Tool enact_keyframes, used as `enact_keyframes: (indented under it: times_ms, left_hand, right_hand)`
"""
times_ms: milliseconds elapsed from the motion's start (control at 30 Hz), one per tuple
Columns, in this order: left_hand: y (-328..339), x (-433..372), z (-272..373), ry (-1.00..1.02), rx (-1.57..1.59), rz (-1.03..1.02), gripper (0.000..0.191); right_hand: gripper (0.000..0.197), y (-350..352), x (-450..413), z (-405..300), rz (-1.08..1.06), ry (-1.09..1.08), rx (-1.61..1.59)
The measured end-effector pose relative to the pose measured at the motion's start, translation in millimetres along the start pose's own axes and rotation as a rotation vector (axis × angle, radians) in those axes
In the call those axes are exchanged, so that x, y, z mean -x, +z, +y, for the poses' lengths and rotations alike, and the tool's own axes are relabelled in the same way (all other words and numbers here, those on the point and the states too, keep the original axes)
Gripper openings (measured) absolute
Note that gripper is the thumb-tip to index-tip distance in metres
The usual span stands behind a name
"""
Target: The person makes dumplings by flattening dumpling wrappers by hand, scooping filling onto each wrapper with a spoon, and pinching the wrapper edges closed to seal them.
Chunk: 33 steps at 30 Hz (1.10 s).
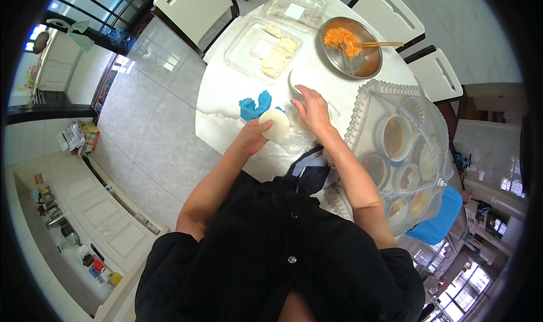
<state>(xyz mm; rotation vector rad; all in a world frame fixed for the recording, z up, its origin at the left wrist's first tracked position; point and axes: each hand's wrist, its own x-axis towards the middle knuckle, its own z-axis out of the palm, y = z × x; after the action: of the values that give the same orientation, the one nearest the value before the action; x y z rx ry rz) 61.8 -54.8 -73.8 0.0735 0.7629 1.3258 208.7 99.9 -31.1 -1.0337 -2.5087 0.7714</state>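
A round, pale dough wrapper [275, 125] lies in my left hand [252, 136], with the thumb on its face; whether it is one sheet or a stack I cannot tell. My right hand [312, 111] reaches forward with its fingers apart. Its fingertips are at the edge of a small white dish [306, 77], and contact is not clear. Beneath the right hand is a crumpled clear plastic bag [296, 140]. Farther up the table, a steel bowl [368, 69] holds an orange filling [341, 40] and wooden chopsticks [381, 44]. Folded dumplings [278, 55] sit in a clear plastic tray [237, 50].
Crumpled blue plastic [255, 106] lies left of the wrapper on the white table [212, 84]. A clear lid [312, 14] is at the far edge. On the right, a lace-edged mesh food cover [360, 110] stands over several dishes. White chairs [199, 8] surround the table.
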Motion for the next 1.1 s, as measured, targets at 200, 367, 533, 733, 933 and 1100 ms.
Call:
enact_keyframes:
  times_ms: [200,367,533,733,933,1100]
  left_hand:
    - [1.8,-2.3,11.7,0.103,0.121,-0.035,0.035]
    - [4.5,-5.7,22.4,0.131,0.119,-0.072,0.040]
    - [19.2,-7.6,35.0,0.125,0.372,-0.134,0.046]
    - [15.9,-11.8,33.5,0.236,0.269,-0.128,0.049]
    - [22.6,-8.9,34.8,0.256,0.268,-0.194,0.050]
    - [25.2,-5.5,35.0,0.241,0.277,-0.201,0.051]
  right_hand:
    - [0.083,16.3,-30.3,36.0,-0.347,-0.068,0.343]
    - [0.089,23.4,-39.7,46.0,-0.513,0.018,0.391]
    - [0.088,17.8,-38.9,42.6,-0.515,-0.011,0.377]
    - [0.076,-9.4,-23.5,3.2,-0.268,-0.183,0.212]
    - [0.073,-21.9,-2.3,-61.8,-0.208,-0.355,0.036]
    - [0.074,-14.3,8.1,-67.5,-0.204,-0.351,0.023]
